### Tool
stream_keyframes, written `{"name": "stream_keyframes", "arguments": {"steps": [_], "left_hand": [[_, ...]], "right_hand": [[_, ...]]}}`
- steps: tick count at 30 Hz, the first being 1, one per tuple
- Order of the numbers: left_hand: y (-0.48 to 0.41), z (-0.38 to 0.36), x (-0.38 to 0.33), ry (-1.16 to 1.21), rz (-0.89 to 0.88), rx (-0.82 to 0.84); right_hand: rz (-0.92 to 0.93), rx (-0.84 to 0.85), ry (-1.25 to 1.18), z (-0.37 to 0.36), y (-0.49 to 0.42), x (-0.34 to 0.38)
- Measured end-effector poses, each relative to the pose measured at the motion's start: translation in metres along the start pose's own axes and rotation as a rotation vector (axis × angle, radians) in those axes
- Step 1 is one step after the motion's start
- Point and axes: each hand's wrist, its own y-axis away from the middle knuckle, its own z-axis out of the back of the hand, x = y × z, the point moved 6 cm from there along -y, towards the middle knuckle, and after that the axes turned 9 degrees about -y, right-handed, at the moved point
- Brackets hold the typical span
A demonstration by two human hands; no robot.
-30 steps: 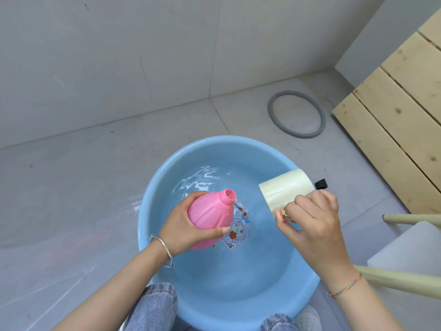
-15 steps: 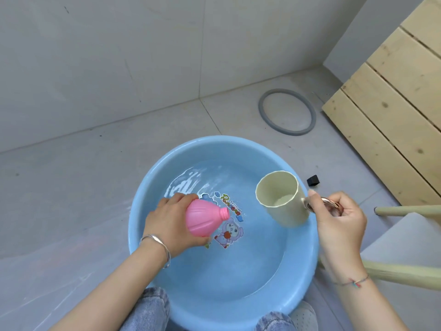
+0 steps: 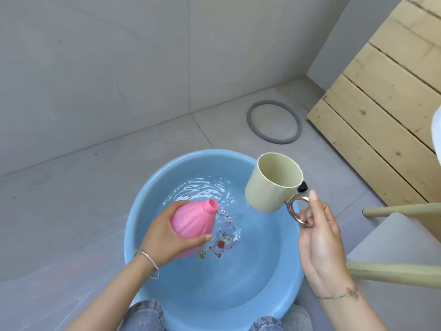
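Here, the left hand [image 3: 164, 232] wraps a pink bottle [image 3: 193, 218], base hidden, tilted over a water-filled blue basin [image 3: 143, 204]. A cartoon print [image 3: 223, 242] underwater ripples, lettering unreadable. The right hand [image 3: 319, 237] hooks curled fingers through the ring handle of a cream mug [image 3: 272, 185].

The pink bottle [image 3: 193, 220] in my left hand [image 3: 164, 235] looked like smooth, faintly glossy plastic. My mug [image 3: 267, 187] was matt cream, its ring handle [image 3: 293, 212] polished, mirror-bright metal. The blue basin [image 3: 152, 187] was glossy plastic, the boards [image 3: 381, 111] beside it bare, knotty wood, the floor tiles [image 3: 95, 187] matt grey.
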Motion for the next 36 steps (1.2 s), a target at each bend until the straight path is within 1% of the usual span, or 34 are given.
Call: {"name": "stream_keyframes", "arguments": {"steps": [3, 7, 14, 19, 23, 27, 33, 36], "left_hand": [[0.004, 0.006, -0.028, 0.221, -0.026, -0.011], [0.007, 0.022, -0.073, 0.378, -0.07, 0.006], [0.026, 0.061, -0.168, 0.396, -0.205, -0.005], [0.052, 0.07, -0.232, 0.387, -0.308, 0.019], [0.076, 0.065, -0.274, 0.405, -0.355, 0.053], [0.099, 0.052, -0.31, 0.422, -0.395, 0.098], [0.127, 0.034, -0.345, 0.376, -0.443, 0.138], [0.141, 0.025, -0.357, 0.358, -0.465, 0.158]], "right_hand": [[0.002, 0.072, -0.073, -0.017, 0.014, 0.018], [0.041, 0.087, -0.109, -0.034, 0.032, 0.058], [0.078, 0.145, -0.189, -0.041, 0.062, 0.148], [0.147, 0.186, -0.208, -0.019, 0.081, 0.212], [0.19, 0.11, -0.202, 0.016, 0.09, 0.251], [0.231, 0.027, -0.177, 0.058, 0.094, 0.275], [0.217, -0.089, -0.144, 0.113, 0.088, 0.281], [0.201, -0.104, -0.144, 0.13, 0.088, 0.278]]}}
